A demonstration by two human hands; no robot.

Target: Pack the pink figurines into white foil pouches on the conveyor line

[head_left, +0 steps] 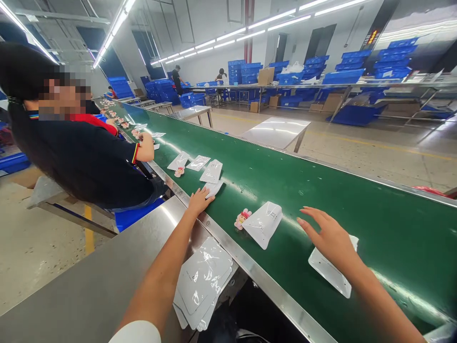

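My left hand [198, 200] reaches out to the near edge of the green conveyor belt [321, 200] and its fingers rest on a white plastic pouch [214, 187]. My right hand [330, 236] hovers open, fingers spread, over another white pouch [332, 271] lying on the belt. Between my hands a third white pouch [263, 223] lies flat with a small pink figure toy [242, 218] at its left edge. A stack of empty white pouches [202, 282] sits on the steel table [89, 286] below my left arm.
Further up the belt lie several more pouches [200, 164] and a small pink toy [179, 172]. A person in a dark shirt [82, 157] sits at my left beside the belt. Blue crates [342, 76] and steel tables [276, 132] stand across the aisle.
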